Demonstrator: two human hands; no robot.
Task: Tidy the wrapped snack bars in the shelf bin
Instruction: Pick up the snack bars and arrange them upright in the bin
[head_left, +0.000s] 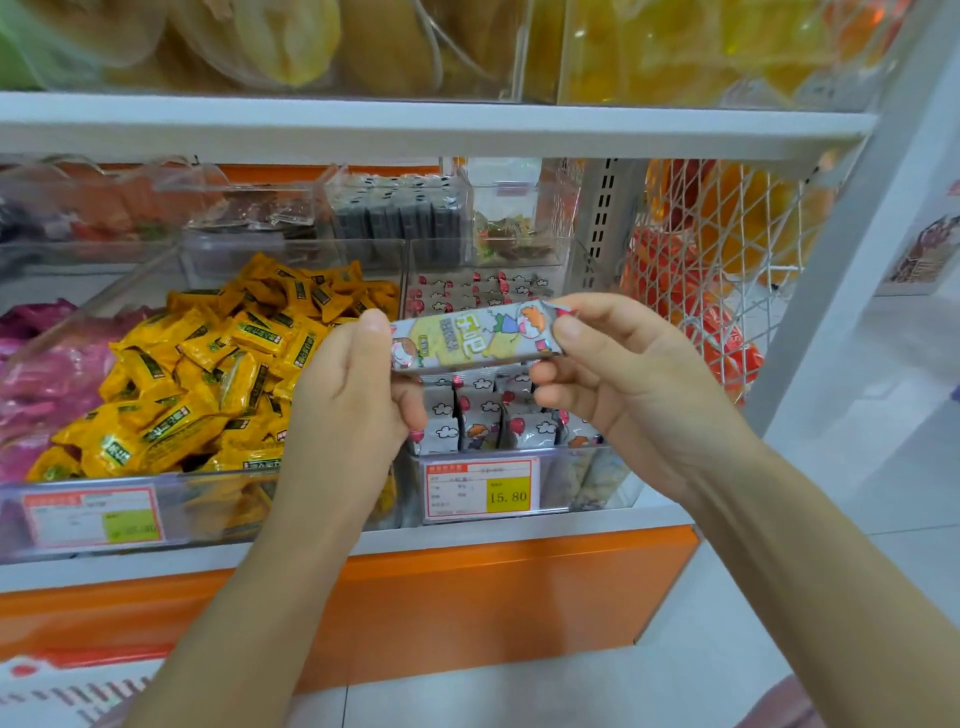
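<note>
Head view gave me a glossy, crinkly rectangular snack bar (475, 338) pinched at both ends, left grip (358, 384) at its 9 o'clock, right grip (608, 374) at its 3 o'clock, level above the clear plastic bin (597, 483) of upright wrapped bars (483, 415). Left grip hid the bin's near corner; I couldn't read its price label (480, 488).

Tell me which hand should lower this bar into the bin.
Probably right: the right hand holds the snack bar directly over the bin; the left hand grips its other end nearer the yellow sweets.
</note>
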